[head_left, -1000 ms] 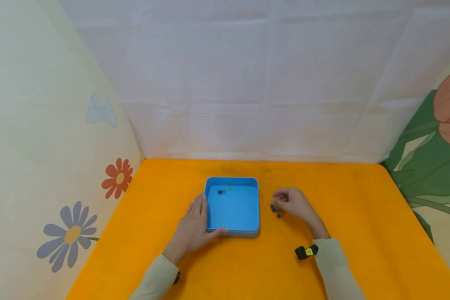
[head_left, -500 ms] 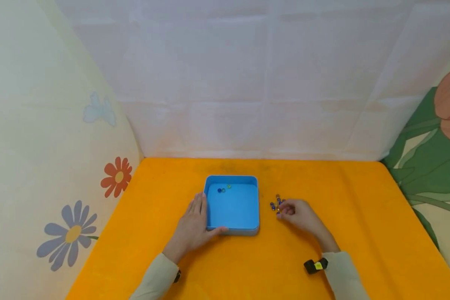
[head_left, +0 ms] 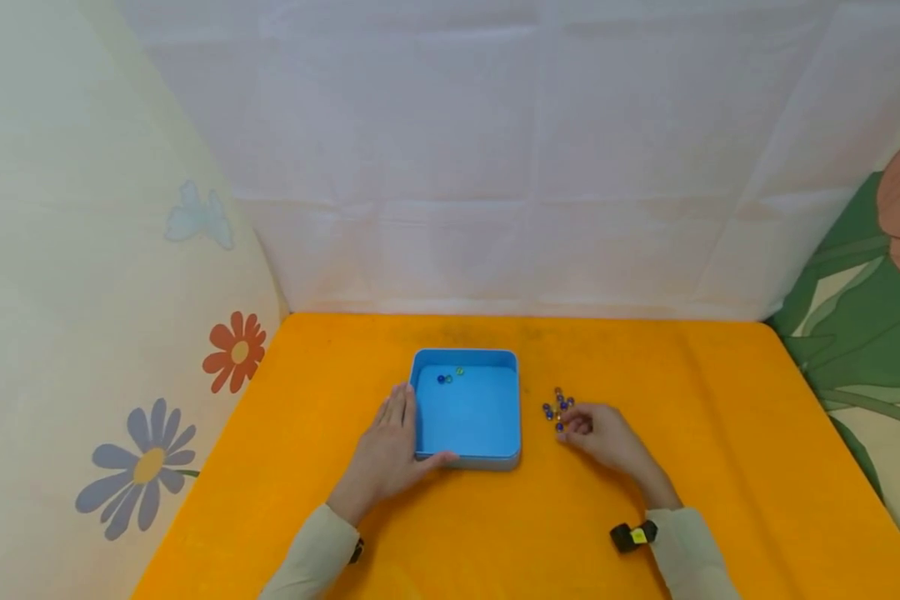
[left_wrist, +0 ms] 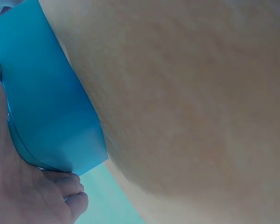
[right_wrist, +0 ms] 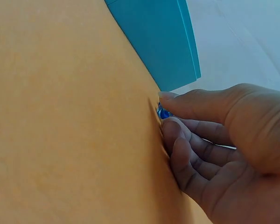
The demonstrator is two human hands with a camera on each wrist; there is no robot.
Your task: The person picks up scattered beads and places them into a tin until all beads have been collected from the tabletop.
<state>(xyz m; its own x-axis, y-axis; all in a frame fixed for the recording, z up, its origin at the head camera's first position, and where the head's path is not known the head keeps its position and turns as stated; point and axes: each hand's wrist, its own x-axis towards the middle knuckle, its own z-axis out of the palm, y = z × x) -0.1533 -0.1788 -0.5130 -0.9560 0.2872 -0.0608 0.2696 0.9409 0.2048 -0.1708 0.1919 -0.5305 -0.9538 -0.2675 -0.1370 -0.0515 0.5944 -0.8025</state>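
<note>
The blue square box [head_left: 468, 417] stands on the table with its top open. My left hand [head_left: 382, 458] lies against its near left corner, fingers straight along the left wall and thumb across the front wall. The left wrist view shows those fingers on the blue wall [left_wrist: 51, 102]. Right of the box, my right hand [head_left: 603, 435] reaches low over a cluster of marbles [head_left: 549, 415]. Between its thumb and index fingertips sits a blue marble [right_wrist: 164, 112], pinched close to the tabletop. The other right-hand fingers are curled in.
Inside the box, near its back left, lie a dark blue marble [head_left: 441, 379] and two pale green ones [head_left: 460, 372]. An orange cloth [head_left: 690, 392] covers the table. A white sheet [head_left: 525, 167] hangs behind it, with flower-printed cloth [head_left: 120, 292] at the sides.
My right hand has shifted right and toward me, uncovering more of the marble cluster, and its fingertips have come onto a blue marble. The left hand stays at the box.
</note>
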